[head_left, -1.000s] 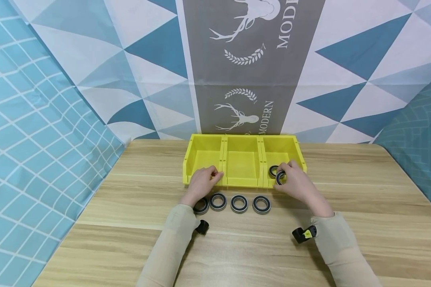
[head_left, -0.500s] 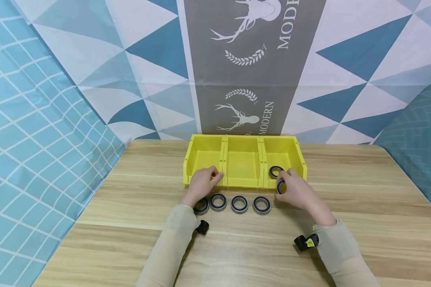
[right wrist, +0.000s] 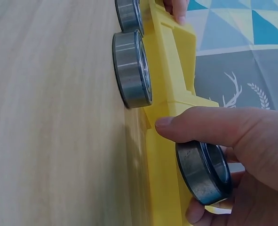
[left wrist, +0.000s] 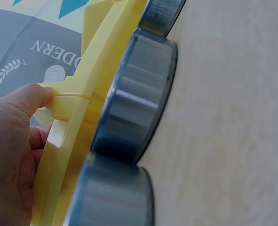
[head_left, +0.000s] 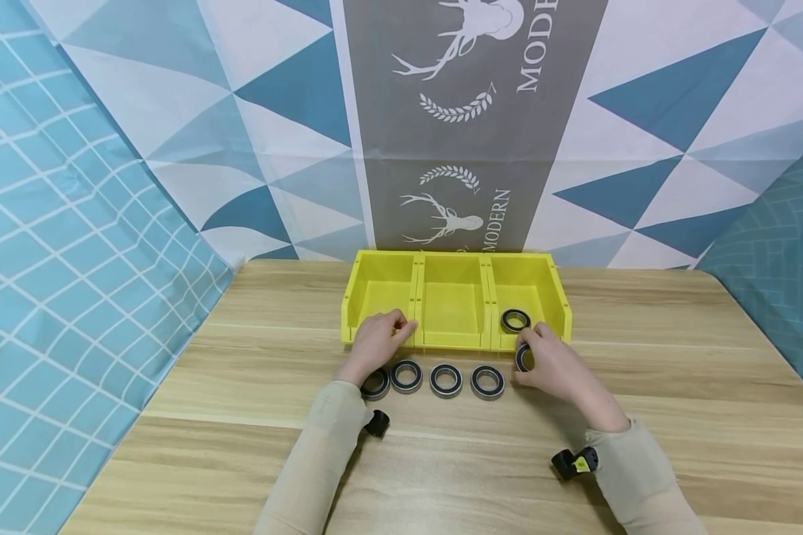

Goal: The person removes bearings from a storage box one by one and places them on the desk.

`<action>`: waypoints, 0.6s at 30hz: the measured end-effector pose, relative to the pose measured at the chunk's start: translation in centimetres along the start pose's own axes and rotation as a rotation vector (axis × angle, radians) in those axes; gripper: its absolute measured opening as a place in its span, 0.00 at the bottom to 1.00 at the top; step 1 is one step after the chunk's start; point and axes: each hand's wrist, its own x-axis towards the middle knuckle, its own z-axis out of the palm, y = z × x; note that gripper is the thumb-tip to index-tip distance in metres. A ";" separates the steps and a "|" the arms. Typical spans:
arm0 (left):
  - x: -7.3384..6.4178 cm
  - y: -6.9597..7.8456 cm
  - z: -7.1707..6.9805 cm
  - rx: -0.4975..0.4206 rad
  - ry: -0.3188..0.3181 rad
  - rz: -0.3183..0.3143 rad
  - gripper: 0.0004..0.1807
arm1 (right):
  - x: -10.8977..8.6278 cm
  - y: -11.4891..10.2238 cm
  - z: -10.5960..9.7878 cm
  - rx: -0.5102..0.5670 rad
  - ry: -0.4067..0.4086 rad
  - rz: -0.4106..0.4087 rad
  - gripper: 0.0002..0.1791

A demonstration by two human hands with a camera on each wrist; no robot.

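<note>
My right hand (head_left: 554, 362) pinches a ball bearing (head_left: 523, 358) between thumb and fingers, tilted, just in front of the right compartment's front wall. In the right wrist view the held bearing (right wrist: 203, 172) shows its steel outer ring. Another bearing (head_left: 515, 321), black-faced, lies inside the right compartment of the yellow parts bin (head_left: 455, 341). With curled fingers and thumb, my left hand (head_left: 377, 342) grips the bin's front edge by the divider between the left and middle compartments, as the left wrist view shows at the bin wall (left wrist: 66, 136).
Several bearings lie in a row on the wooden table (head_left: 442, 475) before the bin, including a right-end bearing (head_left: 488, 382) and a left-end bearing (head_left: 375, 384) partly behind the left wrist. A patterned cloth backdrop (head_left: 294, 148) stands behind the table.
My right hand has drawn the held bearing toward me, from over the right compartment to in front of its wall. The left hand has stayed put.
</note>
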 end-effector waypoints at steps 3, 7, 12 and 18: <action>0.0 0.0 0.0 -0.001 -0.001 -0.001 0.16 | -0.1 -0.1 0.0 -0.006 -0.006 -0.008 0.26; -0.1 -0.1 0.0 0.001 -0.005 -0.003 0.16 | -0.3 -0.1 0.0 -0.017 -0.024 -0.013 0.26; -0.1 0.0 0.0 -0.006 -0.005 -0.004 0.16 | -0.5 -0.1 -0.1 -0.023 -0.037 -0.022 0.27; 0.0 0.0 0.0 -0.003 -0.013 -0.011 0.16 | -0.6 -0.2 -0.2 -0.019 -0.041 -0.022 0.27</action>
